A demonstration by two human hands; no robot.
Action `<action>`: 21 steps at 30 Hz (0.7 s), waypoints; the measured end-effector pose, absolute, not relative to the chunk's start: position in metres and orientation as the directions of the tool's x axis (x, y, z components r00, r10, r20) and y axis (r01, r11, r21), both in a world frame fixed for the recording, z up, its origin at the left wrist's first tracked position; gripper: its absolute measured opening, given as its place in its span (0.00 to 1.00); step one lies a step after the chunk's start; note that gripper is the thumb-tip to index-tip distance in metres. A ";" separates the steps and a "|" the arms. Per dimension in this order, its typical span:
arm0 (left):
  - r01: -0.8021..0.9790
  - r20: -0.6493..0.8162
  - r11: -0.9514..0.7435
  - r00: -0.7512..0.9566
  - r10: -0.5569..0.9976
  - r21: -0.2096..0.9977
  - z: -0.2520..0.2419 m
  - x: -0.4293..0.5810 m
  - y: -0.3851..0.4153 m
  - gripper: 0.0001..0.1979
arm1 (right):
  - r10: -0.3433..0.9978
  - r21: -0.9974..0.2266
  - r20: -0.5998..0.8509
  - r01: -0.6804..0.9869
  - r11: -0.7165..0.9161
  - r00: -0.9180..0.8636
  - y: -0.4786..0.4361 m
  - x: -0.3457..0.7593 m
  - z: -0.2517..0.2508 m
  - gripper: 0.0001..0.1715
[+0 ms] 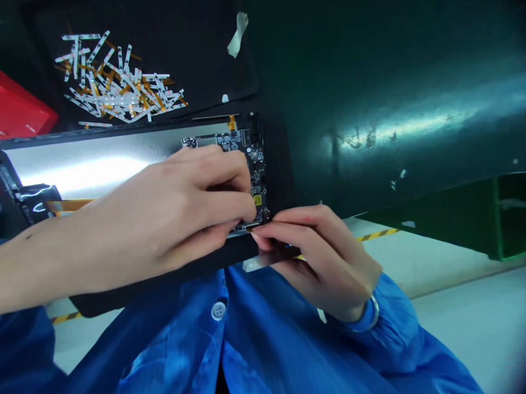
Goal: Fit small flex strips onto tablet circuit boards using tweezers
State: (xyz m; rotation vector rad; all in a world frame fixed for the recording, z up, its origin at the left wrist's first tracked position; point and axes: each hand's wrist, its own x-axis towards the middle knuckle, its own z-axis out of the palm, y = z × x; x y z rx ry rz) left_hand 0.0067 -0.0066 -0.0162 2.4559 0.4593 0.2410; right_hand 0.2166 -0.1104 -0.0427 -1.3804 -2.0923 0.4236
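A flat display panel (93, 160) with a shiny metal back lies on the dark mat in front of me. A black circuit board (255, 163) runs along its right end. My left hand (168, 212) rests over the panel, fingers curled and pressed on the board's lower corner. My right hand (321, 252) comes up from below, fingers pinched at that same corner. It holds a thin flat strip (269, 259) under its fingers. A brown flex cable (67, 205) shows at the panel's left.
A heap of several white and orange strips (116, 84) lies on the black mat (189, 56) behind the panel. A red bin (9, 108) stands at the left. A scrap of tape (239, 34) sits further back. The green bench edge (496, 212) drops to the floor on the right.
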 end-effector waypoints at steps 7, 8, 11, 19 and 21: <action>0.265 0.002 -0.700 0.935 0.356 0.663 -0.016 0.005 -0.003 0.14 | 0.892 -0.578 0.333 0.682 0.449 -0.305 -0.111 0.219 -0.049 0.04; 0.253 0.004 -0.707 0.940 0.341 0.661 -0.016 0.004 -0.003 0.14 | 0.899 -0.604 0.346 0.669 0.433 -0.269 -0.111 0.219 -0.051 0.04; 0.215 0.012 -0.752 0.959 0.284 0.623 -0.017 0.000 -0.001 0.15 | 0.923 -0.676 0.344 0.635 0.373 -0.175 -0.109 0.222 -0.056 0.07; 0.149 0.054 -0.958 0.984 0.167 0.246 -0.004 0.009 -0.017 0.20 | 0.966 -0.868 0.191 0.430 0.248 -0.171 -0.098 0.234 -0.052 0.10; 0.134 0.057 -0.984 0.988 0.142 0.116 -0.003 0.007 -0.029 0.17 | 0.988 -0.944 0.146 0.292 0.155 -0.052 -0.089 0.246 -0.051 0.09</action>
